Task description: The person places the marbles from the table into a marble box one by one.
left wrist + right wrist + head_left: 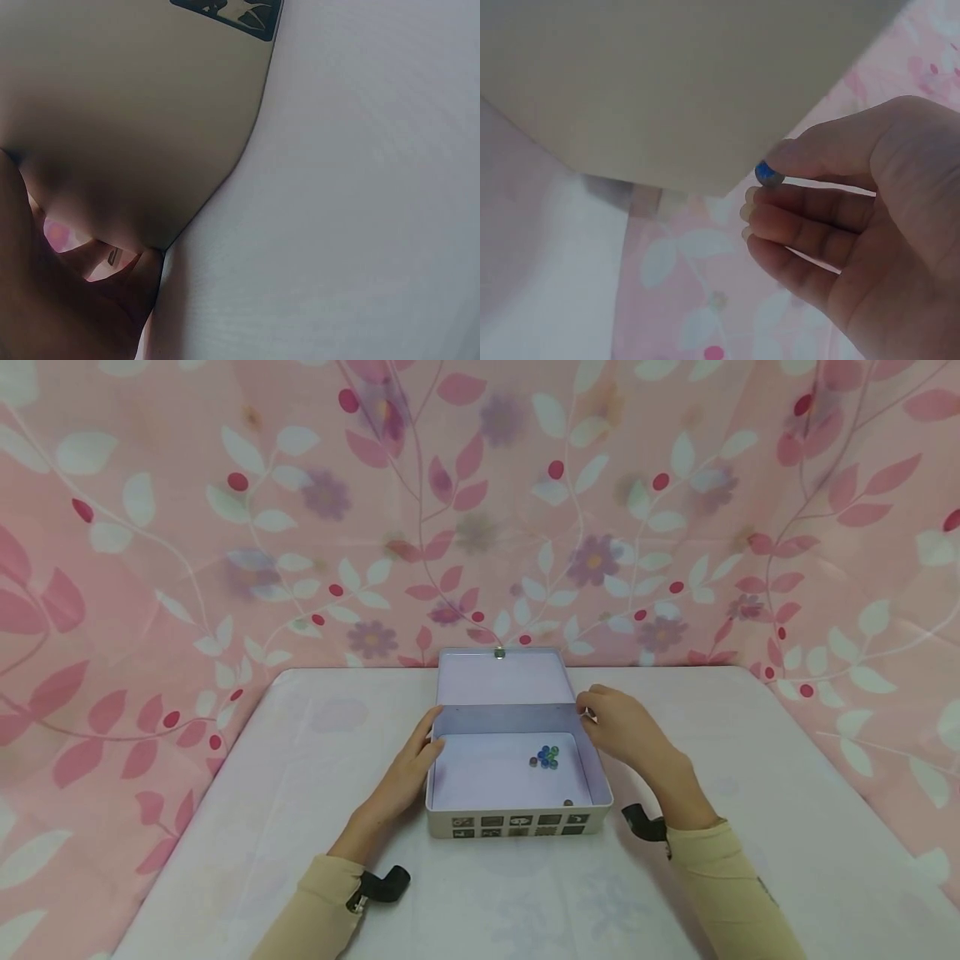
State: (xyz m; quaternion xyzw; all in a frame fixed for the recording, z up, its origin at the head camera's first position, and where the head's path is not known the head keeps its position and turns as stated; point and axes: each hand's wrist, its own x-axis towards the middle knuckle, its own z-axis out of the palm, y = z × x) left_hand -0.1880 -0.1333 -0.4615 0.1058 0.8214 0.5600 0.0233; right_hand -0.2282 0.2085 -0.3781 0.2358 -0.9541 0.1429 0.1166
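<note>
A pale tin box (517, 823) stands with its lid (501, 677) swung up at the back. Inside lie several small glass marbles (544, 762), blue and green in a cluster toward the right, with a brownish marble (567, 803) apart near the front wall. My left hand (405, 768) holds the box's left side, the thumb at the rim. Over the right rim, near the back corner, is my right hand (626, 727). Its thumb and forefinger pinch a blue marble (768, 174), seen close beside the box wall in the right wrist view; the other fingers are bent.
The box sits on a table with a white patterned cloth (337, 777). A pink floral curtain (480, 527) hangs behind the table and at both sides. Black wrist cameras (386, 885) are strapped over the sleeves.
</note>
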